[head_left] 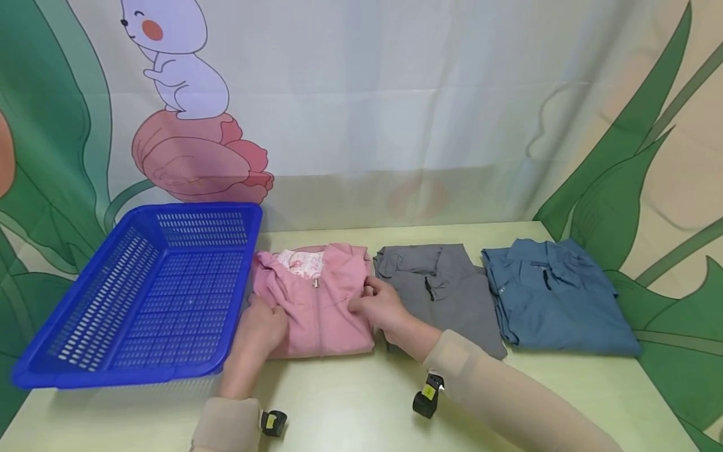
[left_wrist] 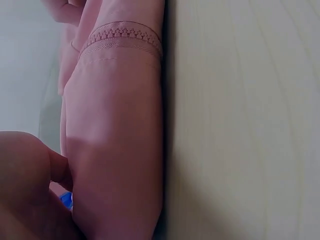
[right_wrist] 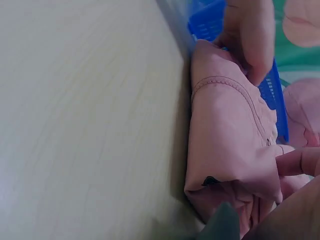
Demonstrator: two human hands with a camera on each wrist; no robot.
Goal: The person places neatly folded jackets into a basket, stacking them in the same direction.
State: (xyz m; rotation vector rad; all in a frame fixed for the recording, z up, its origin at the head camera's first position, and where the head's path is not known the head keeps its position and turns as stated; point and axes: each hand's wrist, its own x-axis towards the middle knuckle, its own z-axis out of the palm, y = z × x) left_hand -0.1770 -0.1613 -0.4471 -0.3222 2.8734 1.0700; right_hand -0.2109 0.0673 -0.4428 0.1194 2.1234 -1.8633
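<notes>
A folded pink jacket (head_left: 316, 314) with a front zipper and a floral lining lies on the table. My left hand (head_left: 261, 326) grips its left edge; in the left wrist view the thumb and part of the palm (left_wrist: 25, 175) press against the pink cloth (left_wrist: 115, 115). At the jacket's right edge, my right hand (head_left: 390, 307) pinches the fabric between thumb and fingers. The right wrist view shows the jacket's thick folded side (right_wrist: 220, 135), with the left hand (right_wrist: 250, 40) at its far end. Some fingertips are hidden by cloth.
A blue plastic basket (head_left: 237, 314) stands at the left, close beside the jacket. To the right lie a folded grey garment (head_left: 463, 307) and a folded blue garment (head_left: 570, 314). A printed curtain (head_left: 361, 125) hangs behind the pale table (head_left: 350, 408).
</notes>
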